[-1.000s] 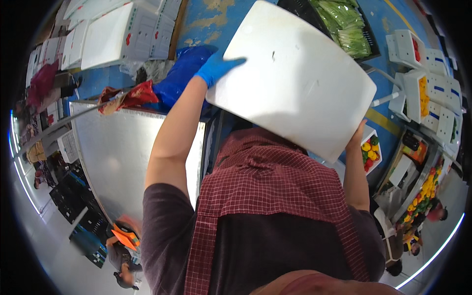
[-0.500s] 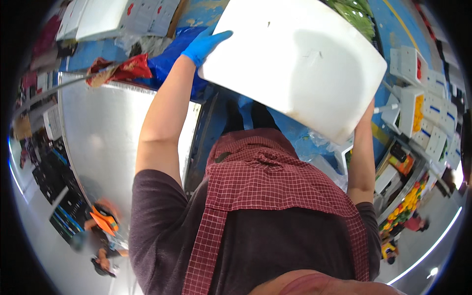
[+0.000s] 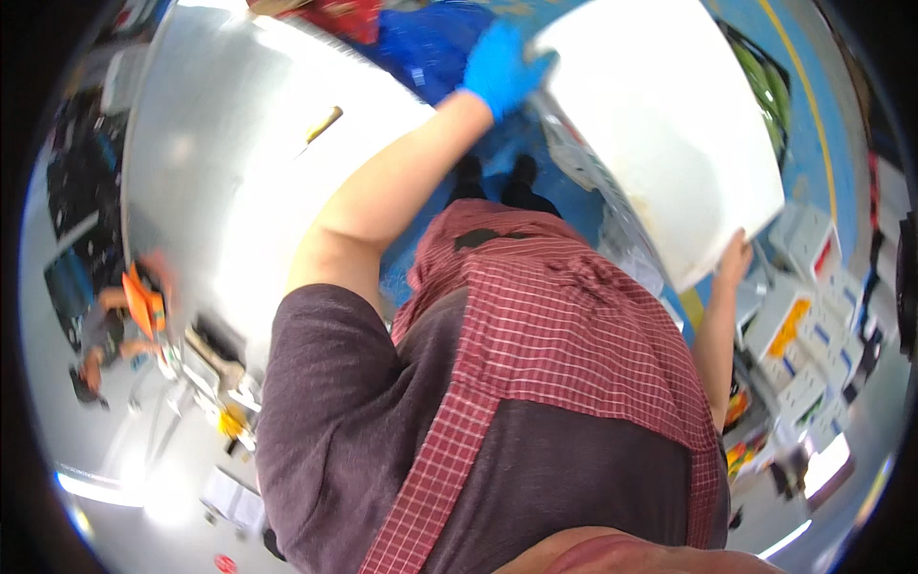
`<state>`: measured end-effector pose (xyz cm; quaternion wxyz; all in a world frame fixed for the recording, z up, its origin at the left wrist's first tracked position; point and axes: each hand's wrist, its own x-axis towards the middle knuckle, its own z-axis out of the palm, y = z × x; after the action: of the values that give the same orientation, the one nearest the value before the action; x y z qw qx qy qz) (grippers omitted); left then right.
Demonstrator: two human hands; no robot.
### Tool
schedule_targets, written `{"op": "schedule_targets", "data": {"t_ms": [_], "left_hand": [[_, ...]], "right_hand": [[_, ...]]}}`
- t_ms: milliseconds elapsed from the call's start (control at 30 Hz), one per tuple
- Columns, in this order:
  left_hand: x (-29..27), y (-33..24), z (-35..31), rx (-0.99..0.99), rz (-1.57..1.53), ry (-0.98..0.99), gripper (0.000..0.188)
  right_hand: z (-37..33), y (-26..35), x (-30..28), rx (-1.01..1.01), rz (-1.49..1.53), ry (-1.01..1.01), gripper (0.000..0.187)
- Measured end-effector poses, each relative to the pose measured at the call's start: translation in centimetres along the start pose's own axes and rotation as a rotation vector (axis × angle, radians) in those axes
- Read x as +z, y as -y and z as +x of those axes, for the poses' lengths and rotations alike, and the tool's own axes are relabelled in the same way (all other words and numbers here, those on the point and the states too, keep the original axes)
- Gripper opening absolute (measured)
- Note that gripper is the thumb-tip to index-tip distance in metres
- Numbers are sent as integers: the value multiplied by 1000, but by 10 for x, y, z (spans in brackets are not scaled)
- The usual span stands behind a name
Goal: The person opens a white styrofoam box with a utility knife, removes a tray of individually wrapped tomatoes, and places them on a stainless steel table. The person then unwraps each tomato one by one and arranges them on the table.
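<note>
A large white foam lid or board (image 3: 660, 124) with rounded corners hangs tilted in front of me, between my two hands. My left hand (image 3: 504, 72), in a blue glove, is closed at its upper left corner, thumb against the edge; motion blurs the fingers a little. My right hand (image 3: 734, 256), bare, grips the near right corner, fingertips showing at the rim and the rest partly hidden. Under the board's left edge, clear plastic wrap (image 3: 574, 158) shows. Long green vegetables (image 3: 765, 96) in a dark crate stick out past its right side.
A shiny metal table (image 3: 220, 172) stands at my left, with a yellow-handled knife (image 3: 325, 124) on it. Blue plastic (image 3: 430, 48) lies beyond. White boxes (image 3: 798, 316) of produce stand at the right. Another person (image 3: 105, 335) is at the far left.
The board has moved right and turned steeper, with both my hands moving along. My view has shifted, bringing the knife on the table into sight.
</note>
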<state>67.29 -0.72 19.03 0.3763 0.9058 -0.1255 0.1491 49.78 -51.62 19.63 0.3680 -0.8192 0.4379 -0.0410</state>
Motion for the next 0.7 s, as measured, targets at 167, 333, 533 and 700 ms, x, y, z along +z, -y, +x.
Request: {"op": "schedule_targets", "data": {"t_ms": [167, 333, 533, 700], "left_hand": [[-102, -46, -131, -300, -121, 223, 42], [-121, 64, -211, -863, -111, -111, 35], [-181, 121, -145, -948, 420, 166, 51], [-192, 133, -134, -756, 452, 405, 31]], "right_hand": [[47, 53, -36, -327, -131, 37, 36], [16, 171, 14, -1048, -804, -63, 52], [-93, 217, 134, -851, 14, 237, 55], [-249, 190, 186, -698, -40, 1044, 31]]}}
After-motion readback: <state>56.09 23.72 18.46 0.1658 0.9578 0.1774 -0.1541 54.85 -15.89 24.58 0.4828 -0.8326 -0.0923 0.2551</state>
